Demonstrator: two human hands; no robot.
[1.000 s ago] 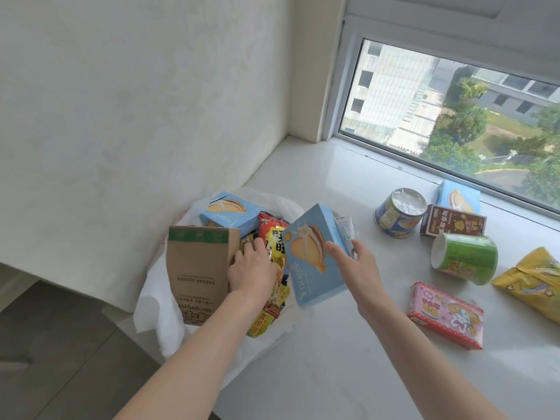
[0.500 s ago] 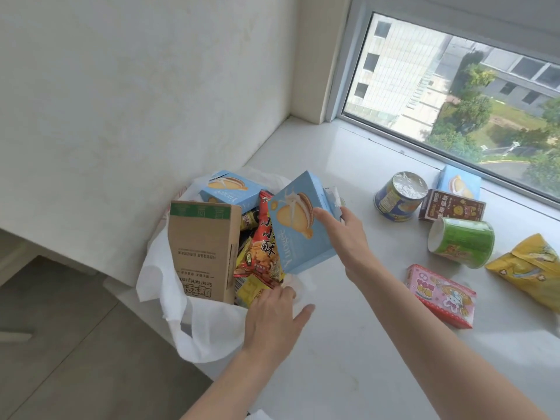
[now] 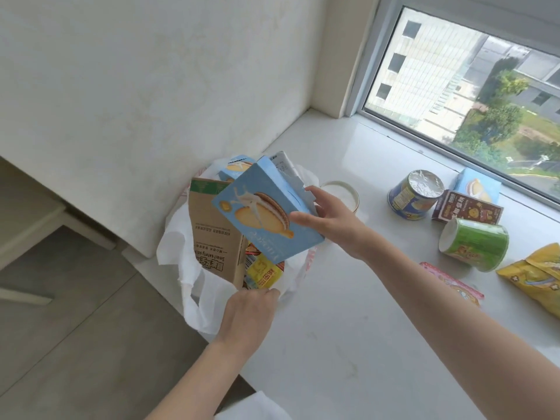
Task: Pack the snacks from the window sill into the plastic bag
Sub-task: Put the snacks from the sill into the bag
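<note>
**White sill, snack packing: blue box going into the bag**

White stone window sill (image 3: 348, 344) runs from lower centre to the upper right of the frame, wall at left, window (image 3: 472, 86) at upper right.

- Blue biscuit box (image 3: 266, 213): centre frame, tilted, now over the bag mouth rather than beside it as a moment ago. Right hand (image 3: 330, 219) holds it at its right edge, thumb across the front, fingers behind.
- White plastic bag (image 3: 194, 286): left of centre at the sill's edge, mouth open. Inside: brown carton (image 3: 212, 234), a second blue box (image 3: 235, 169), red and yellow packets (image 3: 263, 272).
- Left hand (image 3: 245, 316): has left the bag's contents and moved to the near rim, where its fingertips pinch the plastic and pull the mouth open.
- White cup (image 3: 345, 192): just behind the right hand.
- Unpacked, right side of frame: blue foil-topped tub (image 3: 415, 195), blue box by the window (image 3: 475, 186), dark red carton (image 3: 466, 212), green tub on its side (image 3: 474, 244), pink packet (image 3: 451, 283), yellow pouch (image 3: 536, 277).

Assessment: the bag stands ready and the box is about to go in. Task roughly half done; remaining space looks tight.
</note>
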